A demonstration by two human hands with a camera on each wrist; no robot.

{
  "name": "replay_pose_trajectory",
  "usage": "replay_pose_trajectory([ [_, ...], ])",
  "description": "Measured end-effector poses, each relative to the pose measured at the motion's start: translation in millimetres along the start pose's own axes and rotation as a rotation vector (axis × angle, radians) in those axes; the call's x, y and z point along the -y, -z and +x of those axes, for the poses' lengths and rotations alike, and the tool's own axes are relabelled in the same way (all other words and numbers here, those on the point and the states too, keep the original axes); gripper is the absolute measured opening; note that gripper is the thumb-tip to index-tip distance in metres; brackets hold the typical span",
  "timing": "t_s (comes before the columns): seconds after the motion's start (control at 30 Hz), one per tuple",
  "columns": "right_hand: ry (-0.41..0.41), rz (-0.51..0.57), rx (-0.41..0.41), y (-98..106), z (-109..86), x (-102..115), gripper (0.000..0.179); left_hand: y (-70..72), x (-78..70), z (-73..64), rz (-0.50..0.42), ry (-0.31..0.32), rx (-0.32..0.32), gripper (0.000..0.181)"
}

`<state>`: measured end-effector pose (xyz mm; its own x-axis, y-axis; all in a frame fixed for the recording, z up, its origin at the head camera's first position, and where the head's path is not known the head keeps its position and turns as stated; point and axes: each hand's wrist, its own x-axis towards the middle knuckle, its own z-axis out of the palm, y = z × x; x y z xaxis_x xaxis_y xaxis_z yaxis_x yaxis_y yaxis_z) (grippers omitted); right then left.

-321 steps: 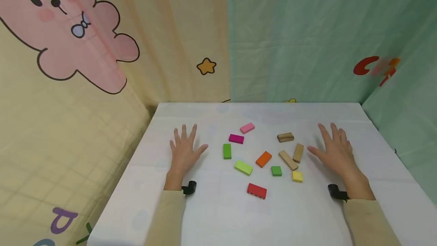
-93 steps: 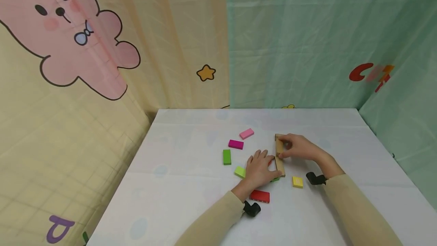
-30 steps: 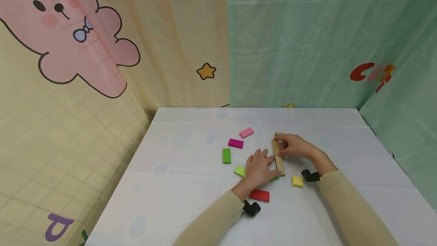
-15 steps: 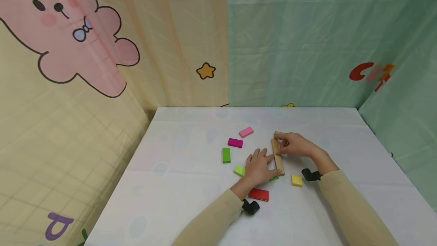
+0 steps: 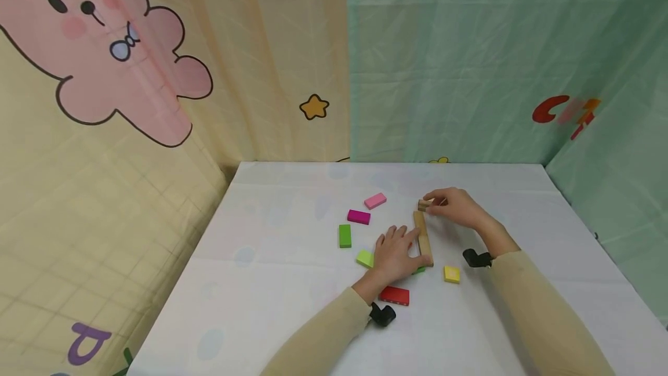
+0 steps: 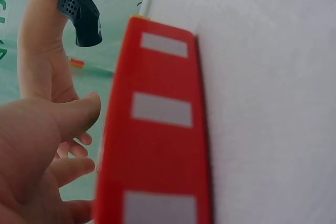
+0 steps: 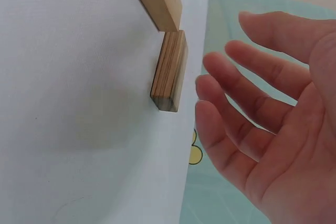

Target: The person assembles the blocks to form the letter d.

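Two pale wooden blocks, a nearer one (image 5: pixel 425 250) and a farther one (image 5: pixel 420 220), lie end to end in a line. My left hand (image 5: pixel 394 255) rests left of them with fingers spread, its thumb tip at the nearer block's lower end. Under that hand, an orange block (image 5: pixel 410 245) and a green block (image 5: pixel 419 270) are mostly hidden. A third wooden block (image 7: pixel 170 72), with striped grain, lies crosswise just past the line's far end. My right hand (image 5: pixel 459 209) hovers at its right end, thumb and fingers apart around it; the right wrist view shows the fingers loosely bent with nothing between them.
A red block (image 5: pixel 395 296) lies by my left wrist, and a yellow block (image 5: pixel 452 274) lies right of the line. Lime (image 5: pixel 365 259), green (image 5: pixel 345 236), magenta (image 5: pixel 359 217) and pink (image 5: pixel 375 201) blocks are scattered left on the white table (image 5: pixel 235 306).
Since the first frame, both hands have come inward and two wooden blocks have been lined up. In the last half second my right hand has let go of the farther one and moved away to the third.
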<state>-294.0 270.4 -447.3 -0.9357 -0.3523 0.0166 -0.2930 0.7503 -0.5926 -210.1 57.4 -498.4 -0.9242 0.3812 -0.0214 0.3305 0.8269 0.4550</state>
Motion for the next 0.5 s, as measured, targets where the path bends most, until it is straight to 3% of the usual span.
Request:
replay_pose_trajectory([
  [0.5,-0.075,0.021,-0.092,-4.7,16.7,-20.4,0.035,1.0,1.3,0.2,0.111,-0.03,0.017,0.068],
])
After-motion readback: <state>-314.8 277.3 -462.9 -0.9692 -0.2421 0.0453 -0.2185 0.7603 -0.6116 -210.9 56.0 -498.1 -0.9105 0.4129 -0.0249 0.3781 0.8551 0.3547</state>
